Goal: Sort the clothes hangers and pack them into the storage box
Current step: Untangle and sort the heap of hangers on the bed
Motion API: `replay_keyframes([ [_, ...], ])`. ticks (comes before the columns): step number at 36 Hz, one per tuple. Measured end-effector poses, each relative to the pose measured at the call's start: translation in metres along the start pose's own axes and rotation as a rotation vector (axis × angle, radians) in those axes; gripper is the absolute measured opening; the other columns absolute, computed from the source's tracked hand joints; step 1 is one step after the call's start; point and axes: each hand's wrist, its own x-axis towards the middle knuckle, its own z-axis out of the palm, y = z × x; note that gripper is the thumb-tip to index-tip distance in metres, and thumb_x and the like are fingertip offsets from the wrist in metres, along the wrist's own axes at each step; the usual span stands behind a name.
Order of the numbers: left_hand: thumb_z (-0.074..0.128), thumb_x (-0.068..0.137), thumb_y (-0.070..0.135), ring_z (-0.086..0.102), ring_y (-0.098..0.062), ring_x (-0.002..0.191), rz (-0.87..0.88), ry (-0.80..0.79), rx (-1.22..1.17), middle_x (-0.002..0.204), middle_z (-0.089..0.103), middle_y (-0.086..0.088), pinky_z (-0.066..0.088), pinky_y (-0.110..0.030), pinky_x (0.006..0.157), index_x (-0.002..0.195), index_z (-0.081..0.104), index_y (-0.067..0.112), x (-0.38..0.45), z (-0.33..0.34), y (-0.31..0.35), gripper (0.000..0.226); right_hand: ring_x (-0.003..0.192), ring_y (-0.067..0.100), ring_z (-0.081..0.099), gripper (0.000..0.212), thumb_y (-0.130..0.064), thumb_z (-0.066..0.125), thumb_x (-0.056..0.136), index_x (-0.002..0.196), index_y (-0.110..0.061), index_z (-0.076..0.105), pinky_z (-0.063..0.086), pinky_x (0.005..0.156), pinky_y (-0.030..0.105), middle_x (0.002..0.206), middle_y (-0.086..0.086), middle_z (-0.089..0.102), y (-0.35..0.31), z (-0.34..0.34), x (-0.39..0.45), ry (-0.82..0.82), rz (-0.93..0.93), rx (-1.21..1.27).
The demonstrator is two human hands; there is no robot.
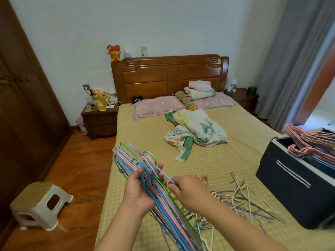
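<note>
My left hand (138, 192) grips a thick bundle of thin hangers (130, 160) in blue, pink, green and purple, held above the foot of the bed. My right hand (188, 192) pinches one pale purple hanger (164, 173) at the bundle's right side. Loose white and purple hangers (244, 200) lie tangled on the yellow checked bed cover (145, 134) to the right of my hands. A dark storage box (290, 189) stands at the bed's right edge, with a stack of pink hangers (311, 144) resting across its open top.
A crumpled blanket (195, 131) lies mid-bed, with pillows and folded bedding near the wooden headboard (170, 75). A beige plastic stool (39, 201) stands on the wood floor at left. A dark wardrobe (21, 98) lines the left side. Grey curtains (293, 60) hang at right.
</note>
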Motion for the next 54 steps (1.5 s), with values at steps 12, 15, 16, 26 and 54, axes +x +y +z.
replay_keyframes([
  [12,0.039,0.1,0.033,0.061,-0.045,0.122,0.076,-0.051,-0.013,0.136,0.061,-0.026,0.043,-0.054,0.111,0.141,0.052,-0.004,-0.024,-0.007,0.009,0.057,0.076,0.008,0.064,0.032,-0.041,0.042,0.105,0.086,-0.026,0.062,0.052,0.074,0.039,0.077,-0.012,0.067,0.03,0.023,-0.033,0.168,-0.036,0.372],
  [15,0.045,0.096,0.03,0.061,-0.044,0.124,0.074,-0.075,-0.039,0.135,0.061,-0.027,0.046,-0.053,0.108,0.137,0.056,-0.004,-0.028,-0.003,0.006,0.055,0.069,0.012,0.059,0.034,-0.043,0.04,0.106,0.086,-0.024,0.06,0.047,0.072,0.039,0.073,-0.008,0.063,0.029,0.031,-0.045,0.033,-0.051,0.314],
  [16,0.046,0.096,0.03,0.06,-0.044,0.125,0.062,-0.086,-0.038,0.135,0.061,-0.028,0.046,-0.054,0.108,0.138,0.056,-0.004,-0.029,-0.002,0.004,0.055,0.068,0.012,0.058,0.034,-0.042,0.041,0.106,0.091,-0.02,0.063,0.046,0.071,0.038,0.072,-0.007,0.063,0.029,0.032,-0.047,0.022,-0.036,0.336],
  [26,0.051,0.087,0.028,0.064,-0.043,0.116,-0.058,-0.144,-0.019,0.134,0.065,-0.021,0.052,-0.06,0.092,0.132,0.059,-0.005,-0.037,0.012,-0.028,0.056,0.066,0.014,0.032,0.043,-0.042,0.045,0.1,0.072,-0.009,0.046,0.024,0.063,0.033,0.07,-0.002,0.036,0.031,-0.01,-0.074,-0.233,0.043,0.523],
  [54,0.041,0.09,0.065,0.073,-0.022,0.088,0.395,0.051,1.452,0.087,0.078,0.001,0.057,-0.045,0.088,0.085,0.077,0.021,-0.007,0.15,-0.259,0.057,0.063,0.024,0.067,0.018,0.013,0.062,0.086,0.096,-0.002,0.061,0.058,0.065,0.032,0.083,0.02,0.067,0.193,-0.122,-0.235,-0.371,0.273,1.387],
])
